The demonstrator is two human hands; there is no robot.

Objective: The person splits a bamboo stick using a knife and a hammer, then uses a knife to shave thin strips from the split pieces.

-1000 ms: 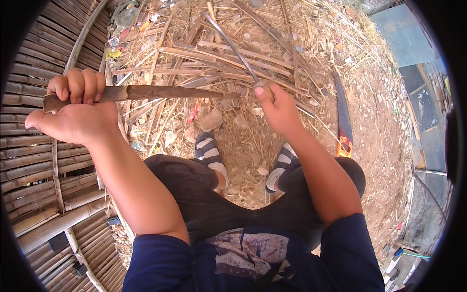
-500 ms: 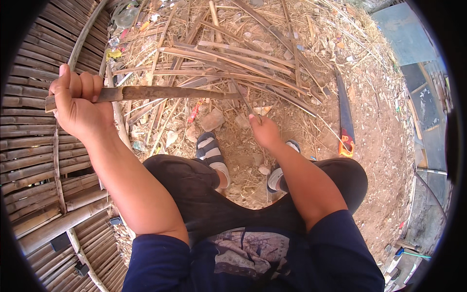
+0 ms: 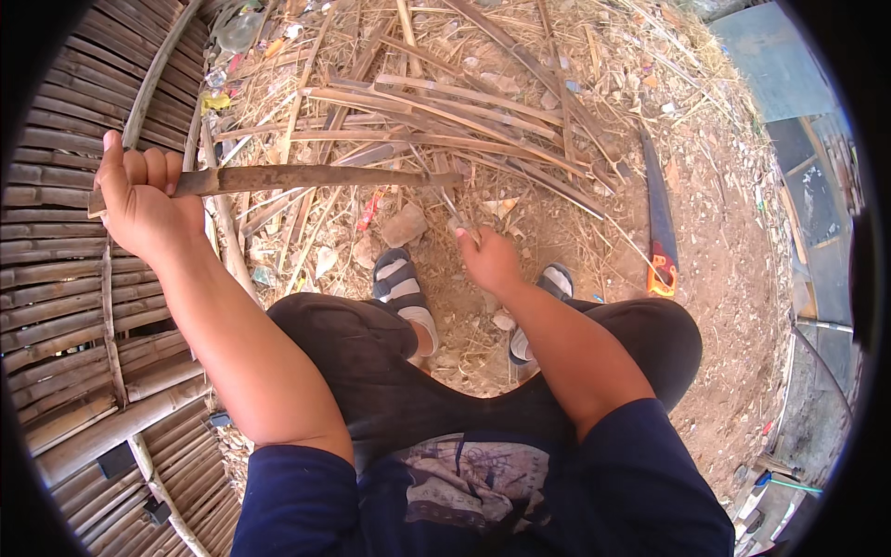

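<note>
My left hand (image 3: pixel 153 209) is closed round one end of a flat brown bamboo strip (image 3: pixel 316 176), its thumb pointing up. The strip stretches level to the right, above the ground in front of my feet. In my right hand (image 3: pixel 492 260) is the handle of a thin-bladed knife (image 3: pixel 448 199). Its narrow blade slants up and left, crossing the strip close to its free right end. Whether the edge bites into the bamboo, I cannot tell.
Split bamboo strips (image 3: pixel 445 111) lie in a loose heap beyond the knife. A handsaw (image 3: pixel 659 213) with an orange handle rests on the dirt at the right. A bamboo slat wall (image 3: pixel 56 241) stands close on the left, and stones (image 3: pixel 405 224) lie near my feet.
My right hand has come slightly left and nearer to me, and the knife blade now leans further left across the strip. The left hand and strip have shifted only a little.
</note>
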